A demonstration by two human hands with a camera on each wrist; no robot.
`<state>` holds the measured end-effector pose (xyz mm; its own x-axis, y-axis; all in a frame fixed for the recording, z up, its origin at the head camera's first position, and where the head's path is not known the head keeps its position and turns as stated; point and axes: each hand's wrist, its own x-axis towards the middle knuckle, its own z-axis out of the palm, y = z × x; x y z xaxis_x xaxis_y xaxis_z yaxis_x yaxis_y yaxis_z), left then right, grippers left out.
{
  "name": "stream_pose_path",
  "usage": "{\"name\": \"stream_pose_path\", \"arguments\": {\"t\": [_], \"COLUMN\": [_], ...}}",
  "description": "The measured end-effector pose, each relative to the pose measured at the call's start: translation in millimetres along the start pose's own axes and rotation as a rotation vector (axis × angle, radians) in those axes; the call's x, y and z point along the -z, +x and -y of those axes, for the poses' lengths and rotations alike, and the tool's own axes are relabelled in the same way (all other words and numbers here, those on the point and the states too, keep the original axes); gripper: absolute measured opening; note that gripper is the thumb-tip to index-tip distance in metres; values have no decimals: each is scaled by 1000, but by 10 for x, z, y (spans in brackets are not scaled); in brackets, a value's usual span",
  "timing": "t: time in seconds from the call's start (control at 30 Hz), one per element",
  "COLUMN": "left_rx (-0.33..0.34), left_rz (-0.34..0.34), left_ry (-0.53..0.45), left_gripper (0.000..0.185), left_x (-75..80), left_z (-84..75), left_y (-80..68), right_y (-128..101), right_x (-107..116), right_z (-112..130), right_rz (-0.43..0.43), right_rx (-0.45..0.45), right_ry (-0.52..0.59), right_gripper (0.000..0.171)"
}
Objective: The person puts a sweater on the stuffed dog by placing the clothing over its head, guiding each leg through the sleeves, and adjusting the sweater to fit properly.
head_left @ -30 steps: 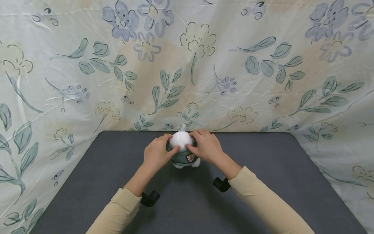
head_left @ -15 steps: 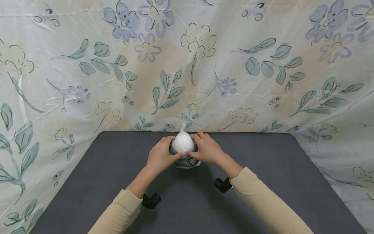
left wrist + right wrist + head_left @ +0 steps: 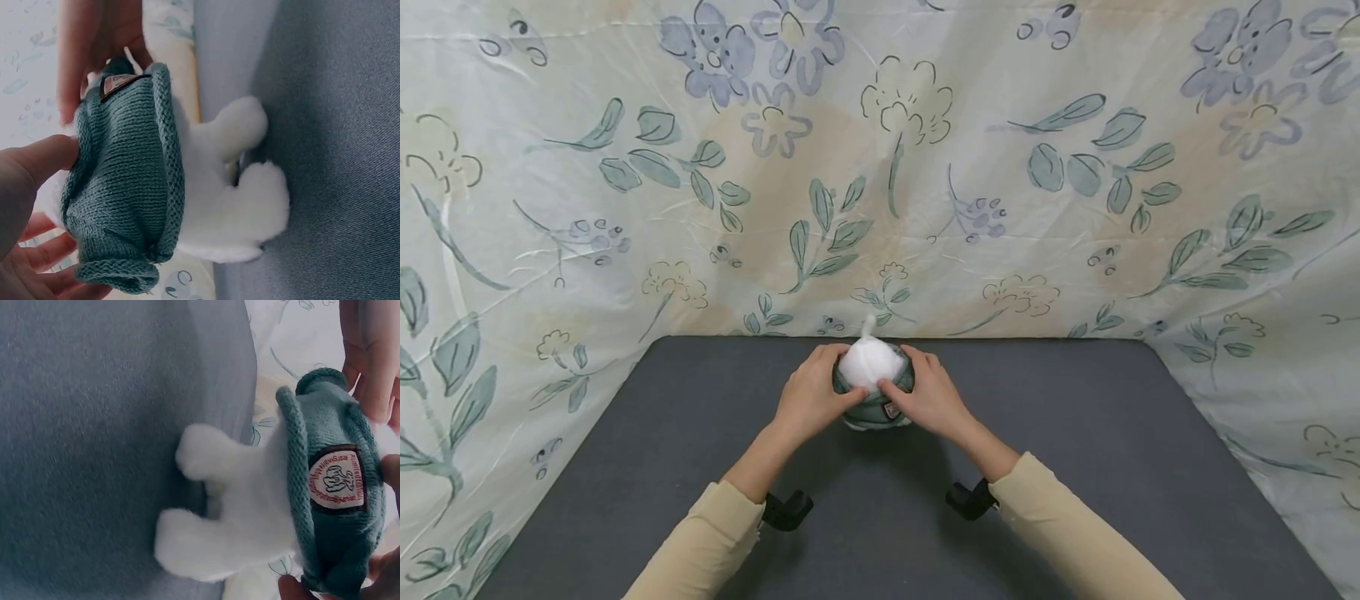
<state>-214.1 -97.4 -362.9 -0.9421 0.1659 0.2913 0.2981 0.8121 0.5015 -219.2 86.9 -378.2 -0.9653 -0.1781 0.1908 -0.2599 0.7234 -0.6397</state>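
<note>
A white plush toy (image 3: 870, 365) wears a small green knitted sweater (image 3: 874, 411) at the far middle of the table. Its thin white tip points up at the back. My left hand (image 3: 812, 390) grips the sweater's collar from the left, thumb at the front edge and fingers behind. On the other side my right hand (image 3: 934, 396) holds the same collar in the same way. In the left wrist view the plush legs (image 3: 256, 194) stick out below the rolled hem, close over the table. A stitched label patch (image 3: 337, 479) shows on the sweater in the right wrist view.
The dark grey table (image 3: 880, 533) ends just behind the toy, where a floral cloth (image 3: 910, 192) hangs as a backdrop. Black wrist-worn mounts stick out from the left wrist (image 3: 787, 510) and the right wrist (image 3: 970, 500).
The white feet that showed beneath the sweater in the head view are now mostly hidden. Both hands keep hold of the collar; the right hand has shifted slightly right and nearer.
</note>
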Motion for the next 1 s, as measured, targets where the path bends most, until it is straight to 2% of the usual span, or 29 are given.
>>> {"name": "stream_pose_path", "arguments": {"t": [0.13, 0.27, 0.83, 1.0], "left_rx": [-6, -17, -12, 5], "left_rz": [-3, -15, -55, -74], "left_ry": [-6, -16, -38, -59], "left_gripper": [61, 62, 64, 60], "left_x": [-14, -31, -90, -108], "left_z": [-2, -2, -11, 15], "left_y": [2, -8, -22, -7], "right_y": [-10, -14, -26, -48], "right_x": [-56, -121, -170, -205], "right_z": [-18, -27, -19, -5], "right_rz": [49, 58, 34, 20], "right_rx": [-67, -90, -133, -178], "right_ry": [114, 185, 274, 286], "right_gripper": [72, 77, 76, 76]}}
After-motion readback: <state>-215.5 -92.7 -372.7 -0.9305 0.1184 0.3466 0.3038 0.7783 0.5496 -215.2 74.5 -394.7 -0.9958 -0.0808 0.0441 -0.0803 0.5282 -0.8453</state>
